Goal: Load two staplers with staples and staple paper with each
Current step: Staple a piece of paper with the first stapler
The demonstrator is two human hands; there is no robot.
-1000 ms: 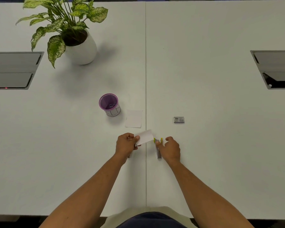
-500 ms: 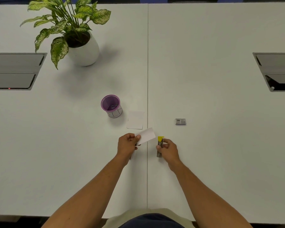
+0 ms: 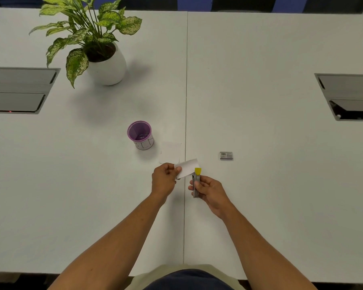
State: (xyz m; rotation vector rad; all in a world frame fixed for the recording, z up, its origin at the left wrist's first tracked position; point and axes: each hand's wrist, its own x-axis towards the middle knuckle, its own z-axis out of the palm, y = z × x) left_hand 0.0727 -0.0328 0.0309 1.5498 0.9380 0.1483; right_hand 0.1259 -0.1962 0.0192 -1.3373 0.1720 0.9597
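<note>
White table (image 3: 281, 195), potted plant (image 3: 105, 65), purple cup (image 3: 140, 135), paper sheet (image 3: 169, 152), staple box (image 3: 226, 155)

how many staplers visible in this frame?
1. A yellow-tipped stapler is gripped in the right hand, beside the paper slip held by the left hand. A second stapler isn't visible; it may be hidden inside the purple cup.

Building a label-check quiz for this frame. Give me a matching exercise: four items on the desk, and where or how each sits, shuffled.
Items:
1. stapler
2. paper slip
3. purple cup
4. staple box

States:
A. lying alone on the table, right of the seam
B. pinched in the left hand
C. standing upright, left of the seam
D. gripped in the right hand, yellow end away from the person

Pairs: 1-D, 2-B, 3-C, 4-A
</note>
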